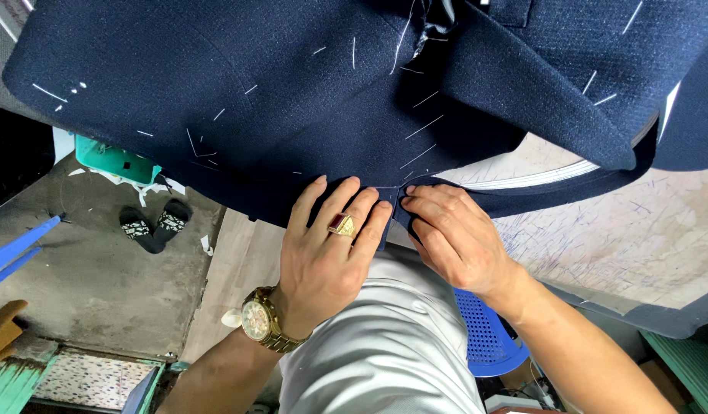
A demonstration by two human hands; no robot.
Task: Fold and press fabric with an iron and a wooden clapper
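Navy jacket (pixel 277 84), white basting stitches, draped over table; left hand (pixel 327 253), right hand (pixel 453 238) fingers pinching its hem.

This is a tailoring workshop. Where both hands pinch, a navy jacket (pixel 293 92) marked with white basting stitches lies over a worn, pen-scribbled worktable (pixel 622 238). Left of the grip and below it, fabric scraps (pixel 132 184) and sandals (pixel 155 225) sit on a bare concrete floor (pixel 86 268).
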